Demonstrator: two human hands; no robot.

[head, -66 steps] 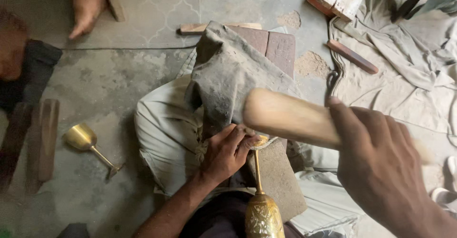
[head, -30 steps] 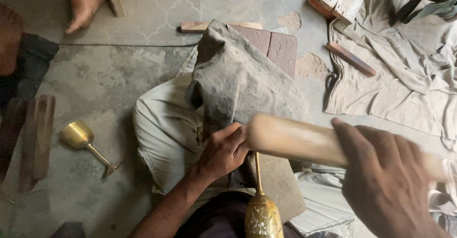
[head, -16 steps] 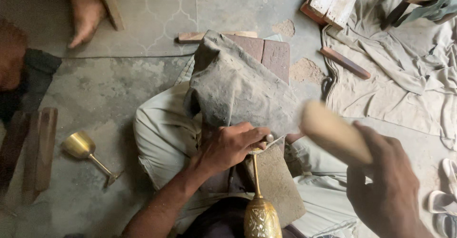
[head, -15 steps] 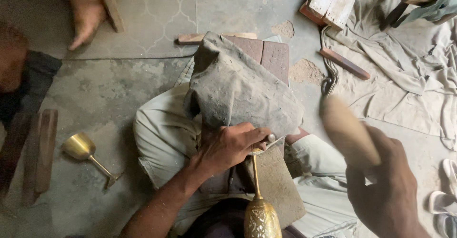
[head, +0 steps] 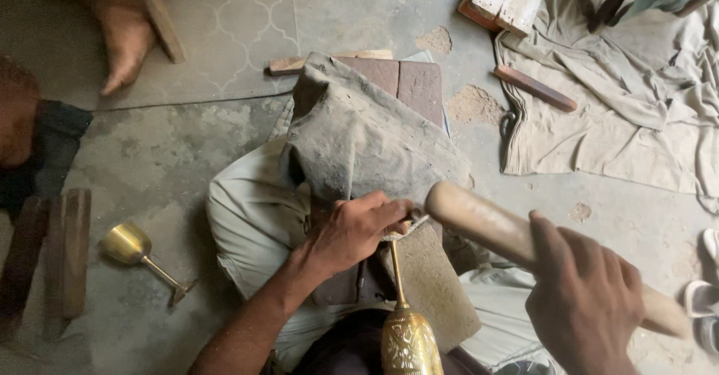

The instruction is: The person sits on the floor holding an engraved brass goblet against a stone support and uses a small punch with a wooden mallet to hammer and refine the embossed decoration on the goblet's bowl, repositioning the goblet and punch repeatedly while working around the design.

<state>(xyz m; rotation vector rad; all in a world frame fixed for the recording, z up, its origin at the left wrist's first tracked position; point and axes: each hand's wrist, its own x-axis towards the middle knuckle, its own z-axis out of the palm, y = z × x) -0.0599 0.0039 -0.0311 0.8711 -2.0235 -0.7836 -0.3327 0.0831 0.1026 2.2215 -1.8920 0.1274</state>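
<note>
Your left hand (head: 356, 229) pinches the brass goblet (head: 404, 322) at its top; your right hand (head: 588, 304) grips the wooden mallet (head: 487, 221), whose head lies just beside your left fingertips.

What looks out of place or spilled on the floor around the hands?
A brass goblet lies tipped on its side on the floor, left of the left hand. Loose sandy patches are scattered near the rumpled cloth.

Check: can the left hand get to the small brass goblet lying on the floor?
Probably not right now: the left hand is pinning the brass workpiece. Otherwise the floor path to the goblet looks unobstructed.
</note>
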